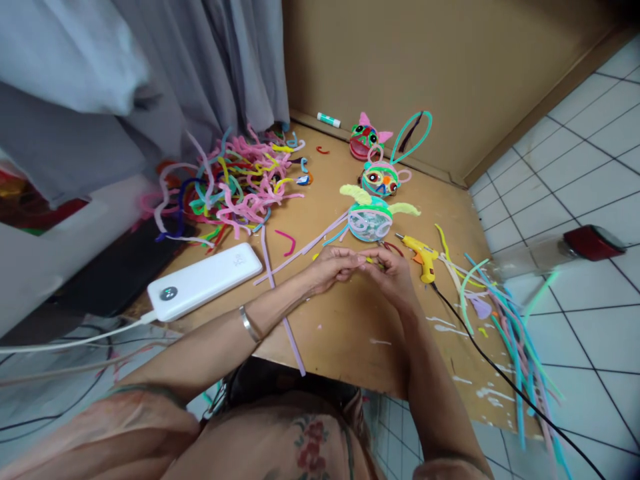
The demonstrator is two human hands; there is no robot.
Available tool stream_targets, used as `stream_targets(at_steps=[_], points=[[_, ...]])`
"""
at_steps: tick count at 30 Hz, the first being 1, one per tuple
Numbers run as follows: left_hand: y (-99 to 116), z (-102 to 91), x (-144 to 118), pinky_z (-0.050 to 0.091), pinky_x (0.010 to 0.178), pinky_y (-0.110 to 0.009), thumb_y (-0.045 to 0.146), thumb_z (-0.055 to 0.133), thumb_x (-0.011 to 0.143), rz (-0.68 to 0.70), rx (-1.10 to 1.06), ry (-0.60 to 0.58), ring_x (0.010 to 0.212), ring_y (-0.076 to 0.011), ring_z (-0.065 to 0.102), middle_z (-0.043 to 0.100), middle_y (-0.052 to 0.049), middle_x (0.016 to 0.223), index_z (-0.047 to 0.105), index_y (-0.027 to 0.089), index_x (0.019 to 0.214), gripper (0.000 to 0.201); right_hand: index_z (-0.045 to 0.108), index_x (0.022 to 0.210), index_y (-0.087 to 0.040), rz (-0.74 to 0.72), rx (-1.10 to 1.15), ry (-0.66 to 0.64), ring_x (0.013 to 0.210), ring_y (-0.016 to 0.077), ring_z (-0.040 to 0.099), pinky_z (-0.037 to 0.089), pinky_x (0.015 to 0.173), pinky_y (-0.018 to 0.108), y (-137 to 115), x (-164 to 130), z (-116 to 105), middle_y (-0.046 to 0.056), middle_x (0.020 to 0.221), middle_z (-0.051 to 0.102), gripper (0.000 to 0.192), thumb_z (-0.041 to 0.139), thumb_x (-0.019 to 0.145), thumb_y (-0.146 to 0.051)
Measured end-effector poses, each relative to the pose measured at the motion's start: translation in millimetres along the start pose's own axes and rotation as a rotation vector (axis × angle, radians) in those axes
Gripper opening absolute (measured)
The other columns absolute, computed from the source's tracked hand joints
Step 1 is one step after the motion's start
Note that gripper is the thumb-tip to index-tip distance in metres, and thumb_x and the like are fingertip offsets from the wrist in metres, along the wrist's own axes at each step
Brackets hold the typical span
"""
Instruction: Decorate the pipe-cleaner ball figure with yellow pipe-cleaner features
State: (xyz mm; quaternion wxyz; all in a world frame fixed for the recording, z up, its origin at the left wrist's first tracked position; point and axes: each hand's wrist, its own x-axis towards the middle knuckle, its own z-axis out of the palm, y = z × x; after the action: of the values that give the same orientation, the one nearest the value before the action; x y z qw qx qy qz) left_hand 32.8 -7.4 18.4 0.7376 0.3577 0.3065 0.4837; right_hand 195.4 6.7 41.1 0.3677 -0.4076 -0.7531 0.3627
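My left hand [333,265] and my right hand [393,272] meet over a brown board [350,327], fingertips pinched together on a short yellow pipe cleaner [369,260]. Just beyond them lies a pipe-cleaner figure [371,219] with a clear round body, teal loops and fuzzy yellow-green arms. A yellow glue gun [423,255] rests to the right of my right hand. My left wrist wears a metal bangle.
A tangled pile of coloured pipe cleaners [235,183] lies at the far left. A white power bank [205,280] sits near the left edge. Two finished animal faces [373,150] stand at the back. Long straight pipe cleaners [510,320] spread right, over white tiles.
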Motion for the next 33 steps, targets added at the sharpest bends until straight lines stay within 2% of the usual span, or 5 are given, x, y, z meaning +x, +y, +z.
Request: stream_targets(at_steps=[5, 9, 15, 24, 33], points=[[1.6, -1.7, -0.1, 0.016, 0.047, -0.022, 0.046, 0.087, 0.052, 0.044, 0.083, 0.064, 0.045, -0.0025, 0.031, 0.048, 0.004, 0.050, 0.065, 0.011, 0.062, 0.043, 0.065, 0.109, -0.019, 0.017, -0.042, -0.038, 0.063, 0.0122, 0.056, 0.044, 0.056, 0.023, 0.8, -0.9, -8.0, -0.001, 0.075, 0.062, 0.030, 0.065, 0.081, -0.030], [3.2, -3.7, -0.2, 0.019, 0.048, -0.021, 0.046, 0.083, 0.056, 0.069, 0.312, 0.105, 0.046, -0.0041, 0.034, 0.047, 0.005, 0.049, 0.062, 0.012, 0.060, 0.041, 0.066, 0.088, -0.020, -0.149, -0.256, 0.003, 0.075, 0.0163, 0.061, 0.047, 0.068, 0.028, 5.0, 2.9, -13.3, 0.003, 0.081, 0.067, 0.012, 0.057, 0.088, -0.027], [5.7, -5.1, -1.2, 0.022, 0.049, -0.021, 0.043, 0.079, 0.057, 0.120, 0.473, 0.206, 0.047, -0.0052, 0.035, 0.047, 0.005, 0.048, 0.063, 0.012, 0.059, 0.035, 0.064, 0.077, -0.021, -0.321, -0.439, 0.094, 0.073, 0.0177, 0.061, 0.046, 0.070, 0.029, 5.7, 3.7, -7.8, 0.003, 0.075, 0.067, 0.022, 0.050, 0.093, -0.026], [4.1, 4.6, 0.3, 0.023, 0.049, -0.021, 0.028, 0.081, 0.055, 0.133, -0.021, 0.305, 0.047, -0.0044, 0.035, 0.052, 0.003, 0.051, 0.067, 0.012, 0.061, 0.022, 0.067, 0.105, -0.021, -0.150, -0.367, 0.192, 0.049, 0.0122, 0.047, 0.039, 0.053, 0.026, 5.7, -5.1, 11.3, -0.004, 0.061, 0.058, 0.023, 0.058, 0.089, -0.034], [-5.4, 11.6, -3.0, 0.009, 0.044, -0.018, 0.021, 0.081, 0.059, -0.013, -0.266, 0.262, 0.044, -0.0015, 0.021, 0.038, 0.007, 0.051, 0.063, 0.010, 0.068, 0.022, 0.074, 0.102, -0.027, -0.261, -0.435, 0.242, 0.078, 0.0198, 0.069, 0.053, 0.071, 0.032, 13.4, -5.7, 18.0, 0.004, 0.094, 0.078, 0.019, 0.063, 0.087, -0.029]])
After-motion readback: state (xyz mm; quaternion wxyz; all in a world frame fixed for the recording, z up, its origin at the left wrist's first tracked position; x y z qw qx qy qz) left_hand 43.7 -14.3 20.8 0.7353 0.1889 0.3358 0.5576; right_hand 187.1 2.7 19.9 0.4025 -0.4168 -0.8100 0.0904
